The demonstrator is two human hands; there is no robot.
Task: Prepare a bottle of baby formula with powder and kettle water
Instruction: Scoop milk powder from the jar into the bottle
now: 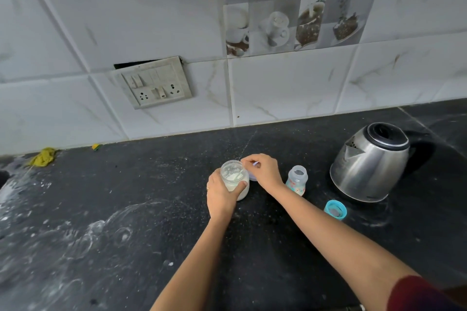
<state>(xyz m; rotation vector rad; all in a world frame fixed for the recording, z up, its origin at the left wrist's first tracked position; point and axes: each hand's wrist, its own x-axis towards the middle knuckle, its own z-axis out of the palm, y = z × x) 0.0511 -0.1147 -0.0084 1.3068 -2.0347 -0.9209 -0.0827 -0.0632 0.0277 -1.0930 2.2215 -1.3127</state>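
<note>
An open glass jar of white formula powder [233, 174] stands on the black counter [151, 209]. My left hand [221, 194] grips the jar from the near side. My right hand [262, 169] hovers at the jar's rim and pinches a small pale scoop [256, 164]; most of the scoop is hidden. Behind that hand lies a bluish lid [252, 178], partly covered. To the right stands the uncapped baby bottle [297, 180] with a printed lower half. Its teal ring cap [335, 209] lies on the counter nearer me. A steel kettle [366, 161] with its lid open sits at the right.
White powder smears mark the counter at the left. A yellow cloth [43, 156] and a small yellow-green sponge [96, 146] lie by the tiled wall. A switch and socket plate [154, 82] is on the wall.
</note>
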